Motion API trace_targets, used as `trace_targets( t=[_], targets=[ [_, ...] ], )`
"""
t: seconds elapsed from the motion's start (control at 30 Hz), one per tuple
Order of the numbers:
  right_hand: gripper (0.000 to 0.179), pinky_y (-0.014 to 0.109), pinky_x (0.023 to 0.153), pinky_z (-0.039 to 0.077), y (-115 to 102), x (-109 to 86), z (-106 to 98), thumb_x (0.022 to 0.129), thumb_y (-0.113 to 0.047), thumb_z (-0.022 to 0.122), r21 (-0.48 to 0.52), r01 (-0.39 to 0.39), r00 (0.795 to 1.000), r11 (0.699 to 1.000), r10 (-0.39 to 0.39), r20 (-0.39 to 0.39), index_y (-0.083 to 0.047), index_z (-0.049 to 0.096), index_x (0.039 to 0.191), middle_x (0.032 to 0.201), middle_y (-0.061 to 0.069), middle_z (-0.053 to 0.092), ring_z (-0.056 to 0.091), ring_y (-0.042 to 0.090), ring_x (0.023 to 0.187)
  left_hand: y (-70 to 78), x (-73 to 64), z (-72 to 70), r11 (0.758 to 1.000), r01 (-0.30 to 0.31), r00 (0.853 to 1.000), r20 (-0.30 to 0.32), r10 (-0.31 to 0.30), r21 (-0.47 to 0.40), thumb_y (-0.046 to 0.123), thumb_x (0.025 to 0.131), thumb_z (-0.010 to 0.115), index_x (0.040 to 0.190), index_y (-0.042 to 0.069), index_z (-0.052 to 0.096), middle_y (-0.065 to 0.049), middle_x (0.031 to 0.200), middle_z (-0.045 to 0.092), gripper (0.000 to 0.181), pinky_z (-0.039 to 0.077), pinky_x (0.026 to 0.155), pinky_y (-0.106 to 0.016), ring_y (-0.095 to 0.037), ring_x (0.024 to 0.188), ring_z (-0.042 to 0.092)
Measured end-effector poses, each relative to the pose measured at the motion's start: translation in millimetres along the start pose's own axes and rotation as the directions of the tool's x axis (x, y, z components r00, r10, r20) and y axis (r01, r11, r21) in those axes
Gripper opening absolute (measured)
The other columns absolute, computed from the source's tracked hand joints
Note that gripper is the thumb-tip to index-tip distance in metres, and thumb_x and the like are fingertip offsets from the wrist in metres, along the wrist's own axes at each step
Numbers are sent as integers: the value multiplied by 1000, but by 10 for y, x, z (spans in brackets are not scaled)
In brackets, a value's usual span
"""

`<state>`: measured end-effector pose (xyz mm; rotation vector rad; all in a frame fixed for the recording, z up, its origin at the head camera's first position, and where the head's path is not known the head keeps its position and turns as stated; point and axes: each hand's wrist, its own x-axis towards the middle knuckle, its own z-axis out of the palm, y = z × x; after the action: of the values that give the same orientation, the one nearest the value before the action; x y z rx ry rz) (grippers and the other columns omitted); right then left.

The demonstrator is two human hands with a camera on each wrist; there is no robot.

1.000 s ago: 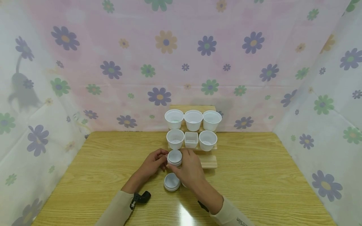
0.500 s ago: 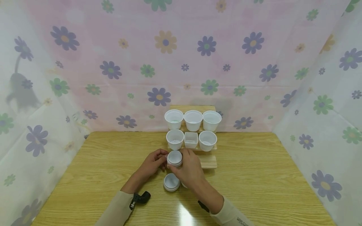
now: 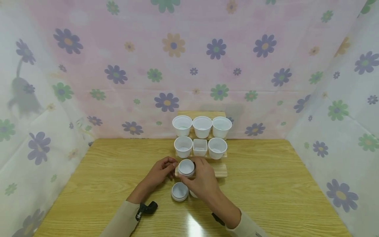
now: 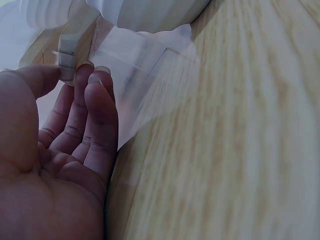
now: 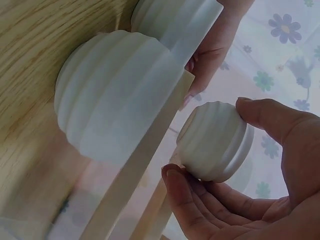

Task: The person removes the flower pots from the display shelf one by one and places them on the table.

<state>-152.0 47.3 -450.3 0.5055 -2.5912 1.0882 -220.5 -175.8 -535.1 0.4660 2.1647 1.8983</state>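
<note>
My right hand (image 3: 204, 179) grips a small white ribbed pot (image 3: 186, 168) by its sides, thumb on one side and fingers on the other. The pot is over the left part of the lowest step of a wooden tiered stand (image 3: 218, 170). At that step's left end, my left hand (image 3: 160, 170) pinches the board's edge (image 4: 67, 60) between thumb and fingertips. In front of the stand, another ribbed white pot (image 3: 179, 191) stands on the table. Beside it a further white pot (image 3: 193, 194) is mostly hidden by my right hand.
On the upper two steps stand several white cups (image 3: 202, 126), with a small square cup (image 3: 200, 147) in the middle of the second row. Flower-printed cloth (image 3: 189, 79) encloses the table (image 3: 266, 184) at the back and sides.
My right hand has shifted the held pot slightly to the right and nearer me, baring the step's left end. The left hand has stayed almost in place.
</note>
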Motion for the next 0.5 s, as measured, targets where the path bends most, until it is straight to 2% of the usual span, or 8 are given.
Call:
trace_targets(
  t=[0.33,0.5],
  targets=[
    [54,40,85,61,-4,-65,-89,77,-20,98,-7,36,999,999,-36,-22,-3,65,116,118,11,68,69,23,103,39,-22,4,1000,-2,1000,-4,2,-3,24,112,57,129,-3,61,-10,95,67,31,60,68,-32,-21,78,65],
    [54,41,86,61,-6,-112,-149,78,-22,97,-11,3,1000,1000,-3,-4,-2,64,117,118,11,67,68,23,103,26,-21,4,1000,-1,1000,-6,1,3,25,112,57,128,-2,62,-10,93,67,31,60,68,-32,-21,77,65]
  ],
)
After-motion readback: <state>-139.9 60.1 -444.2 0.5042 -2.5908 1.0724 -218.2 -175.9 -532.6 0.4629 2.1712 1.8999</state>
